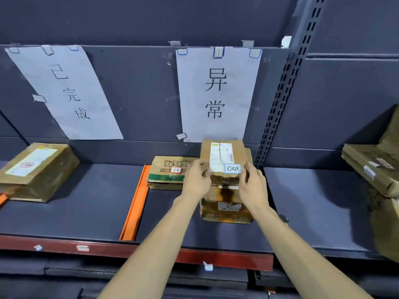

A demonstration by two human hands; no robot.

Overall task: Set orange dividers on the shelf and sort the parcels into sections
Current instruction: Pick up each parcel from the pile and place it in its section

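Note:
A brown parcel point(223, 156) with a white shipping label and a blue-edged tag tops a stack on the dark shelf point(90, 208). My left hand point(197, 180) grips its left edge and my right hand point(251, 182) grips its right edge. Beneath it lies a taped parcel point(226, 210) marked with a 3. A flat printed parcel point(167, 172) with a red-edged tag sits just to the left. An orange divider point(135, 203) runs front to back left of that. Another brown parcel point(37, 171) lies in the left section.
Two paper signs hang on the back panel, one point(64, 91) over the left section and one point(217, 93) over the middle. More brown parcels point(373, 169) are stacked on the neighbouring shelf at the right. An orange piece point(2, 199) shows at the far left edge.

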